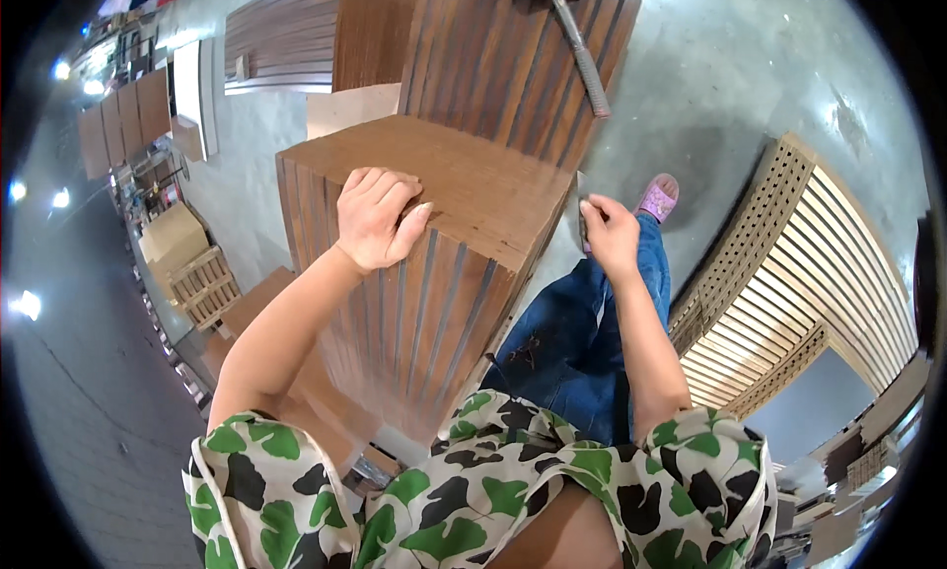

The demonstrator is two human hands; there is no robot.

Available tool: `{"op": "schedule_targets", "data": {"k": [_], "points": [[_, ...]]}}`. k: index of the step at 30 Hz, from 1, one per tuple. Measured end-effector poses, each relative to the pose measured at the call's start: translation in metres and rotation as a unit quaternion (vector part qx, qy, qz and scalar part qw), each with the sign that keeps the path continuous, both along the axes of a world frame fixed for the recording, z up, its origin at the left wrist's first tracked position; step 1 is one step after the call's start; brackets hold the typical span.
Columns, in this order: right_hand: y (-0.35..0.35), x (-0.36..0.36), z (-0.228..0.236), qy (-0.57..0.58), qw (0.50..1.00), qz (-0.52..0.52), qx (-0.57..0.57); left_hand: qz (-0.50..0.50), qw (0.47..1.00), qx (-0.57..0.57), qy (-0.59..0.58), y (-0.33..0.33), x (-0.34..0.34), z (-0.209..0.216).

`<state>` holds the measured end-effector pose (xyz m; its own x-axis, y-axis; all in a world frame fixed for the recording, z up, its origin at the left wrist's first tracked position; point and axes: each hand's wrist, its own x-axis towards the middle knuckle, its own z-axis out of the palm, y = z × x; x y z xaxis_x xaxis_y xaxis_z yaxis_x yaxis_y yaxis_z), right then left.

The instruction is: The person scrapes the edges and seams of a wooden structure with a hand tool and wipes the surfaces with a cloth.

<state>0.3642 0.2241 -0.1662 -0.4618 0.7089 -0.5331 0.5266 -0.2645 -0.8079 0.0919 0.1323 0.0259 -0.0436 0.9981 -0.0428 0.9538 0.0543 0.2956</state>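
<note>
My left hand (378,219) presses on the front top edge of a brown box-shaped wooden piece (473,179) with dark-striped sides. Its fingers are curled against the top, and the thumb lies along the edge. At the right side of that piece, my right hand (611,236) is closed in a pinch on a thin, flat grey scraper-like blade (581,182). The blade stands close along the piece's right edge; whether it touches the wood I cannot tell. My palm hides part of it.
A mallet (580,56) lies on a striped brown panel (473,66) behind the piece. To the right stands a stack of pale slatted panels (769,313) with holed edges. A pallet (205,285) and cardboard are at the far left. My legs and a pink slipper (659,196) are beside the piece.
</note>
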Motion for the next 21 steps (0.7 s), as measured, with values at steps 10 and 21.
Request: {"op": "schedule_targets", "data": {"k": [10,21], "points": [[-0.011,-0.019,0.021,0.109,0.965,0.112,0.208,0.007,1.000,-0.018,0.004,-0.007,0.000,0.003],[0.006,-0.011,-0.045,0.064,0.985,0.032,0.157,-0.006,1.000,0.007,-0.002,0.004,0.001,-0.002]]}}
